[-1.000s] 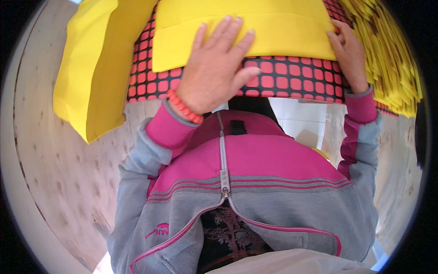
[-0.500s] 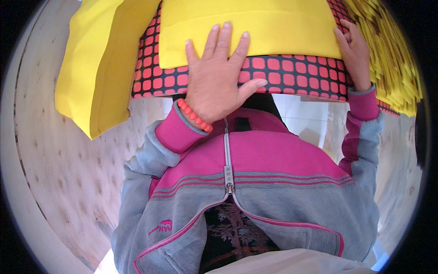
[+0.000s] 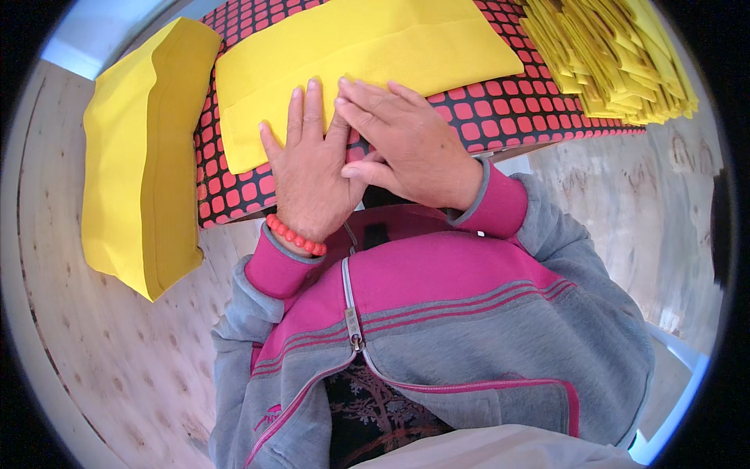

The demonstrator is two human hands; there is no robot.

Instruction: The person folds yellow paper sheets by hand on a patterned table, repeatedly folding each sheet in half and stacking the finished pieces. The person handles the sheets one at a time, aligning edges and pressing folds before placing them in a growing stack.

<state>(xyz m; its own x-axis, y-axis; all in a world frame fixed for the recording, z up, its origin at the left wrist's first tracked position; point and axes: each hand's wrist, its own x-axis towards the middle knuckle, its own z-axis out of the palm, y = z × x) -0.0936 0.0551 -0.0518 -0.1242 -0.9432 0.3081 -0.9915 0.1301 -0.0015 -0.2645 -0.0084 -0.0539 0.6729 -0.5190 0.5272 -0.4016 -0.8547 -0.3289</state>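
Observation:
A flat yellow cloth piece [image 3: 367, 47], its long edge nearest me, lies on a table [image 3: 484, 117] covered in a black and pink-red squared pattern. My left hand [image 3: 312, 172], a red bead bracelet [image 3: 295, 236] at its wrist, lies flat with its fingertips on the cloth's near edge. My right hand [image 3: 422, 144] rests beside it, fingers stretched out and their tips reaching the cloth edge. The two hands touch or overlap at the fingers, and the right thumb crosses near the left hand. Neither hand grips anything.
At the left, a stack of yellow cloth [image 3: 148, 156] hangs over the table edge. A thick pile of folded yellow cloth pieces [image 3: 617, 62] stands at the far right. Pale wooden boards [image 3: 133, 352] show below the table on both sides.
My right hand has come from the cloth's right edge to the middle, next to my left hand. The view has shifted, and more of the table and piles shows.

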